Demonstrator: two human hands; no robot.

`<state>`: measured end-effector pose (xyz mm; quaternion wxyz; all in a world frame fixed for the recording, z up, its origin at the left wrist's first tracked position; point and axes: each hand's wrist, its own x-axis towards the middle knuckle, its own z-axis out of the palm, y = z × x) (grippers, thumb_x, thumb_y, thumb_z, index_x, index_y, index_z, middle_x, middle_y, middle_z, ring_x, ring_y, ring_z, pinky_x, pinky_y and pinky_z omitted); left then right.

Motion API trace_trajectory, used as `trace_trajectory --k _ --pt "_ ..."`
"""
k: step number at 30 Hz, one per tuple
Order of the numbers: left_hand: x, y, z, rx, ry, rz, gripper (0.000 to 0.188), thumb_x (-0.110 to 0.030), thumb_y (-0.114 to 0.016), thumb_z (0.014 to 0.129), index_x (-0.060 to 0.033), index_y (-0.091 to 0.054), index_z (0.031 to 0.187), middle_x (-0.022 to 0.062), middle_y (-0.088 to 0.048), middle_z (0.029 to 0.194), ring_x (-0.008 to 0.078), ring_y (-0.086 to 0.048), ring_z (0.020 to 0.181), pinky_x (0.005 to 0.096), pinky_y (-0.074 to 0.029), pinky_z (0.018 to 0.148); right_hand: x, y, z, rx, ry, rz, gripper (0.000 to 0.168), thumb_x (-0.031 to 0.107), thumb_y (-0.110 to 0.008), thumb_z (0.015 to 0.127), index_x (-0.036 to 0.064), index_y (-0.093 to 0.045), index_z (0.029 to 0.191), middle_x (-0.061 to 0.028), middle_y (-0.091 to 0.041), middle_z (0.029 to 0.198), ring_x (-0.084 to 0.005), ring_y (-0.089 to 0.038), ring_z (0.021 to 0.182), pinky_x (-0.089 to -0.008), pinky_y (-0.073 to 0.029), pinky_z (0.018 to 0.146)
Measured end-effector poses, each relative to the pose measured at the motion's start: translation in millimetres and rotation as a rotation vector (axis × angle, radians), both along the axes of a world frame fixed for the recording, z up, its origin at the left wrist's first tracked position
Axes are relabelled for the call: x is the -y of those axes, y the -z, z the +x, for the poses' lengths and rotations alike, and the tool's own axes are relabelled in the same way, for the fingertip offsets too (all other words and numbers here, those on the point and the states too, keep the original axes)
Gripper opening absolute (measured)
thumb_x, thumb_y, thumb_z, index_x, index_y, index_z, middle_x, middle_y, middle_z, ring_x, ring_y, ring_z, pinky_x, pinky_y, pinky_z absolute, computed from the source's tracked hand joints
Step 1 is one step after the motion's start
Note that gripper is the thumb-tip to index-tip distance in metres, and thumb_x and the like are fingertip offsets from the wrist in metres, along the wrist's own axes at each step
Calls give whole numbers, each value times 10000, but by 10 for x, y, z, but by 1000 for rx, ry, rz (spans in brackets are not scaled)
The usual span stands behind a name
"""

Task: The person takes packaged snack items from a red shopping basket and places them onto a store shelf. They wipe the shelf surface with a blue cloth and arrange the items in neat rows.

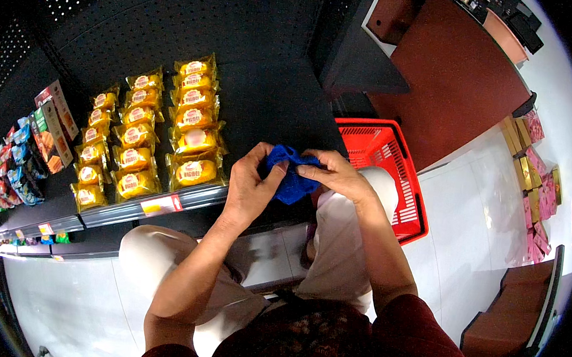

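A crumpled blue cloth [292, 176] is held between both my hands, in front of the black shelf [267, 92]. My left hand [252, 181] pinches its left side with thumb and fingers. On the cloth's right side, my right hand [336, 173] grips it the same way. Left of my hands, wrapped yellow bread packs [195, 171] lie on the shelf in three rows running back from the front edge. A price label [161, 205] sits on the shelf's edge strip.
A red plastic shopping basket [416, 207] stands right of my knee. Small snack bags [24, 185] and upright printed boxes [50, 137] fill the shelf's far left. A reddish-brown counter [456, 86] is at upper right, with pink and gold packages [534, 181] on the floor beyond.
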<state>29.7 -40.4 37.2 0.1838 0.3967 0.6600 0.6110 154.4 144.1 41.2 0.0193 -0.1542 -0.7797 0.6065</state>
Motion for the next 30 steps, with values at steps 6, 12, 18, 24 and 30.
trace_trajectory --k 6,12,18,24,30 --pt "-2 24 -49 -14 32 49 109 -113 -660 958 -16 -612 971 -3 -604 825 77 -532 775 272 -471 710 -12 13 28 -173 84 -77 364 290 -738 931 5 -664 1146 -3 -685 962 -62 -610 895 -230 -490 768" --pt "14 -12 6 -206 53 -66 120 -96 -664 953 3 -600 976 75 -611 816 90 -531 748 293 -479 664 -12 66 109 -293 316 -277 318 225 -712 943 10 -675 1175 -34 -722 1078 -88 -651 934 -234 -505 830" --pt "-20 88 56 -283 59 -87 149 -91 -671 925 -16 -644 1052 152 -693 890 254 -709 797 352 -565 717 -155 -235 483 -508 436 -139 265 183 -670 954 26 -683 1167 -28 -725 1038 -103 -657 915 -256 -499 859" --pt "-54 219 50 -299 121 -167 188 -111 -668 952 -2 -656 1105 163 -710 1012 271 -722 933 358 -586 788 -361 -449 1028 -543 691 -93 309 226 -664 974 3 -665 1188 -75 -721 1048 -148 -678 929 -311 -543 856" --pt "-59 268 44 -281 157 -223 185 -110 -682 946 1 -652 1092 158 -713 1008 262 -726 926 352 -591 782 -494 -104 1544 -387 886 -188 327 213 -656 974 -32 -657 1192 -76 -721 1042 -172 -689 914 -336 -556 864"
